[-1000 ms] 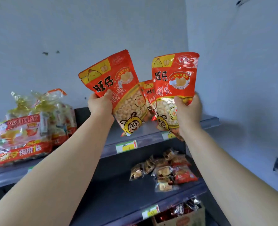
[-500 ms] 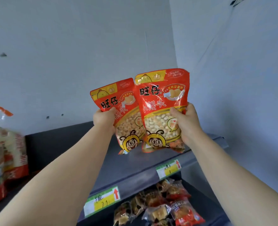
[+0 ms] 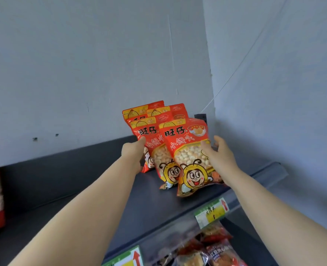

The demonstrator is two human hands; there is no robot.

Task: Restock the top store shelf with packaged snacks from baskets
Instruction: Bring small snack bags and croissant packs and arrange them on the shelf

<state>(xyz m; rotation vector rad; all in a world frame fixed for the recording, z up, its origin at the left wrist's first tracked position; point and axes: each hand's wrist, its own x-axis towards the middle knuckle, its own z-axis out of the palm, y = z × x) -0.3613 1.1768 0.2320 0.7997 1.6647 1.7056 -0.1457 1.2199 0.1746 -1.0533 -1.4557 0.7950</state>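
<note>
1. My left hand (image 3: 133, 150) sits at the 9 o'clock edge of the left packet (image 3: 156, 148). The thumb presses its red face. The fingers are hidden behind the film, so I read this as a pinch rather than see one.
2. My right hand (image 3: 219, 157) grips the right packet (image 3: 189, 162) at its 3 o'clock edge, thumb on the clear window and fingers curled round the side.
3. Both packets stand on the top shelf (image 3: 101, 204) between my hands, side by side. The right one overlaps the left and stands nearer me.
4. The relation that matters is that each packet's long axis runs upright, tops tipped back towards 12 o'clock and bottom seals on the shelf towards 6.
5. The rear packets (image 3: 159, 110) stand at 12 o'clock just behind, close enough to act as a backstop.
6. In my judgement the coming move is a release. Neither hand is nearer, since each flanks its own packet, so both can let go together, outwards to 9 and 3.
7. The risk is the right packet sliding forward towards the price tag (image 3: 212, 211) at 5 o'clock.
</note>
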